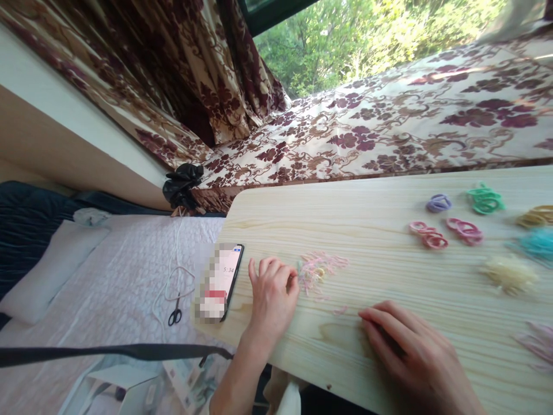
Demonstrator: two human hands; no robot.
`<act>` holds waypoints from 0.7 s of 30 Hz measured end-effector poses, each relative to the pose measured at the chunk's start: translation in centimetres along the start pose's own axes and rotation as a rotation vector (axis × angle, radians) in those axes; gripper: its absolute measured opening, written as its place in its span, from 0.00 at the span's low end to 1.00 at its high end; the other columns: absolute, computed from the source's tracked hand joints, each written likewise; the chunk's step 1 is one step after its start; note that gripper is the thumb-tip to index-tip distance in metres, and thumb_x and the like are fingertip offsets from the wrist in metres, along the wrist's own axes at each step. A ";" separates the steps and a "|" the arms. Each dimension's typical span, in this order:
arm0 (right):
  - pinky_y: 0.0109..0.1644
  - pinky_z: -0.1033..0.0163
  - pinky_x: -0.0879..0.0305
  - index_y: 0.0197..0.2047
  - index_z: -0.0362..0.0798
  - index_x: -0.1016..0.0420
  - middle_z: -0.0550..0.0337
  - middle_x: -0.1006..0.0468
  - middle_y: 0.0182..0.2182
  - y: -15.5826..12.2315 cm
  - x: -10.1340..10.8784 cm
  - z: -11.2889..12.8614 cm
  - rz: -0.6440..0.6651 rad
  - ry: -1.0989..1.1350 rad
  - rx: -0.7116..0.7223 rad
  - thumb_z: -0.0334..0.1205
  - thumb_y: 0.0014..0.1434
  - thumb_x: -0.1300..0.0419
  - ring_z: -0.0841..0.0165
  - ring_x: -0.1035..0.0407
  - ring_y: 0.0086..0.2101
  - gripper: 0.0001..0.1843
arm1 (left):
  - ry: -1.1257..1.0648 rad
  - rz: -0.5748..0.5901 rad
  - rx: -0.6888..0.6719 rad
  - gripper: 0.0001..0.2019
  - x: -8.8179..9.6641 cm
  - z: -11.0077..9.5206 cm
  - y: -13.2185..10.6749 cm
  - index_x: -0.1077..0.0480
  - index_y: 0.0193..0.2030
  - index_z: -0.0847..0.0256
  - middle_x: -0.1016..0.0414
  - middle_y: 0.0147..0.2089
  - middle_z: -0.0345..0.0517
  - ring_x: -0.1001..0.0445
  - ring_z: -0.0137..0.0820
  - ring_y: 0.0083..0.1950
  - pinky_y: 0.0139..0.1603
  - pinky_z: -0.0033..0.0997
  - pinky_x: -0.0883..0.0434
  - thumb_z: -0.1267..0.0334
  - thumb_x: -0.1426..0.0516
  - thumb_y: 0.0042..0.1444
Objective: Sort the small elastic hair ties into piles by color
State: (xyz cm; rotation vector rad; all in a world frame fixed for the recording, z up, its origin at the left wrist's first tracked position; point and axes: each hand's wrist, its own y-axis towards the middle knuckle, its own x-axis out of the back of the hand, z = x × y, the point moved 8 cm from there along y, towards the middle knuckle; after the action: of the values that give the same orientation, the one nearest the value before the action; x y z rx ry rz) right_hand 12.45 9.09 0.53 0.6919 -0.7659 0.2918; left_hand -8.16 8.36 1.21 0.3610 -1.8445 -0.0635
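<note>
Pale pink, thread-thin elastic bands lie in a loose heap on the light wooden surface, and everything else sits around that heap. The left hand rests just left of it, wrist low, fingers bent, fingertips touching its edge. Whether they pinch a band there cannot be told. The right hand lies nearer the person than the heap and to its right, palm down, fingers stretched flat toward a stray band, grasping nothing.

Well right of the heap, thicker ties are grouped by colour: pink rings, a purple one, green, yellow, turquoise and cream. The gaps between them seem meant to keep the colours apart.

Left of the heap, beyond the left hand, a phone lies face up at the surface's end, probably so its screen can be read. Farther left, scissors lie on the bed.
</note>
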 end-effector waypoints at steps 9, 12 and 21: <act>0.38 0.67 0.32 0.40 0.50 0.24 0.59 0.21 0.35 -0.2 -0.5 -0.2 0.035 -0.001 0.002 0.39 0.66 0.46 0.71 0.26 0.33 0.09 | -0.048 -0.043 -0.027 0.08 0.8 -0.6 -0.5 0.31 0.31 0.57 0.24 0.34 0.40 0.28 0.38 0.50 0.66 0.59 0.48 0.75 0.44 0.56; 0.37 0.68 0.33 0.39 0.49 0.24 0.60 0.22 0.33 -0.2 -0.4 0.0 0.019 0.001 0.003 0.38 0.66 0.47 0.72 0.26 0.32 0.09 | -0.115 -0.050 -0.066 0.09 1.0 -1.8 -0.9 0.31 0.31 0.57 0.24 0.33 0.38 0.27 0.36 0.48 0.67 0.59 0.49 0.76 0.45 0.56; 0.35 0.68 0.32 0.42 0.48 0.25 0.58 0.22 0.33 0.2 0.4 -0.1 -0.034 0.075 -0.062 0.35 0.66 0.48 0.71 0.26 0.32 0.10 | -0.233 0.037 -0.240 0.09 -0.7 -6.6 -2.3 0.33 0.32 0.57 0.26 0.32 0.38 0.28 0.34 0.46 0.67 0.52 0.45 0.75 0.47 0.58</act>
State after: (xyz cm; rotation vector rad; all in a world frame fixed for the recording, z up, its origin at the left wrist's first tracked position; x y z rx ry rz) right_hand 12.70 9.31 0.80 0.6312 -0.6879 0.2604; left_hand -1.30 7.23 2.04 0.1556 -2.0456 -0.3103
